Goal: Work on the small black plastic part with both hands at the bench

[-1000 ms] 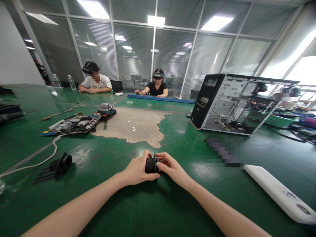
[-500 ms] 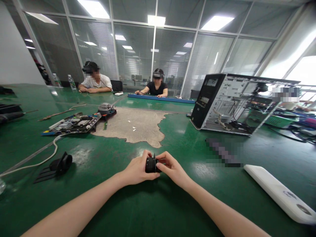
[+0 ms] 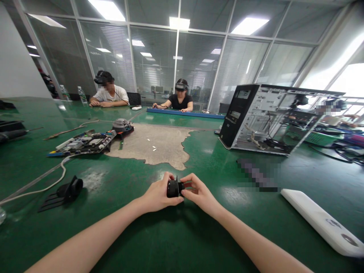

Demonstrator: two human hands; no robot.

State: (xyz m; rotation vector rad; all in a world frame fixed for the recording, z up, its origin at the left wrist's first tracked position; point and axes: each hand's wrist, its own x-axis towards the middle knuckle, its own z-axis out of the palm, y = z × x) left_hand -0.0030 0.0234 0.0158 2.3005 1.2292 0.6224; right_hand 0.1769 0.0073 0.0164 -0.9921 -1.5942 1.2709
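A small black cylindrical part (image 3: 173, 189) is held just above the green table (image 3: 159, 242), near the middle of the view. My left hand (image 3: 157, 193) wraps round its left side, with the thumb along the bottom. At its right end, my right hand (image 3: 199, 194) pinches a narrower black piece between thumb and fingertips. A thin black edge stands up between the two portions. Further left on the table lies a black bracket (image 3: 69, 189) with a round ring and flat prongs.
A circuit board assembly (image 3: 85, 142) and a white cable (image 3: 64, 170) lie at the left. An open computer case (image 3: 241, 117) stands at the right, with a white oblong object (image 3: 318, 220) nearer. Two people (image 3: 109, 93) sit across the table.
The fingers of my right hand have shifted slightly on the right end of the black part, and more of its narrow end shows. My left hand has barely moved.
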